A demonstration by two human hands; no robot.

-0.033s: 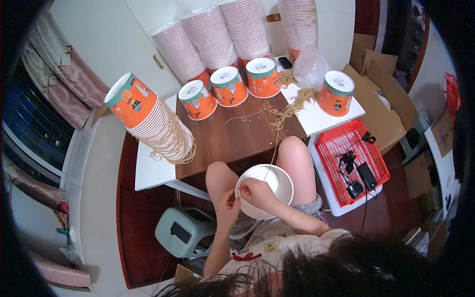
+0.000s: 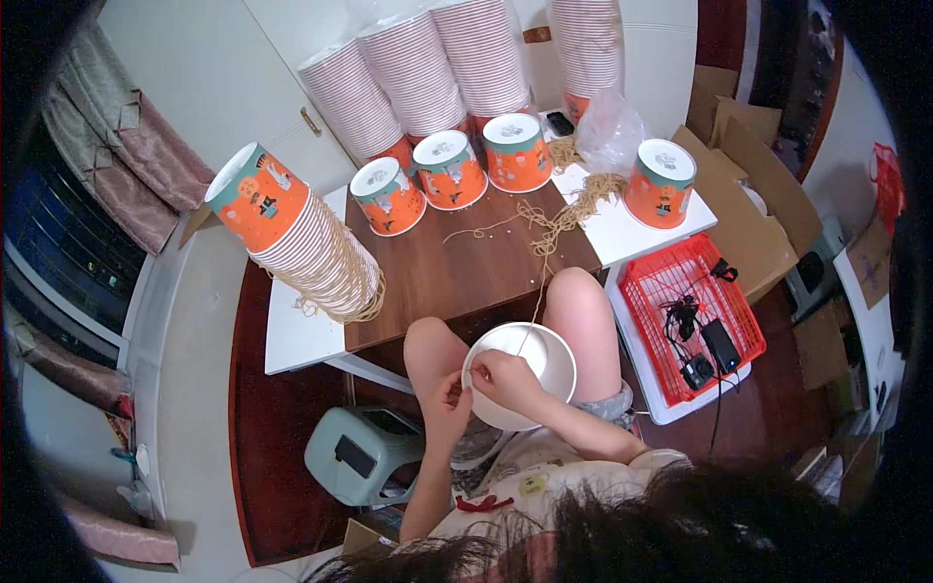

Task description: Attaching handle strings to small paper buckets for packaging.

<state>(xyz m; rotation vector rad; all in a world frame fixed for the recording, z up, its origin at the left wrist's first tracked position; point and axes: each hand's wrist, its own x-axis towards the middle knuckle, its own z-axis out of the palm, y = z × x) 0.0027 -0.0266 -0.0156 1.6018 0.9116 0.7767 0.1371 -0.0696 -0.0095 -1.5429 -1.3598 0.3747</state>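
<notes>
Unmoved: two hands [image 2: 445, 406] [image 2: 507, 379] at one bucket [image 2: 557, 369]

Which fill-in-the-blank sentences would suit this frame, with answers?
1. The left hand and right hand meet at the white bucket's ____ (left/right) side.
2. Tan cord runs from the ____ toward the right hand.
3. The plastic basket is ____.
4. The upside-down bucket nearest the basket stands on a ____-coloured surface.

Answers: left; table; red; white
</notes>
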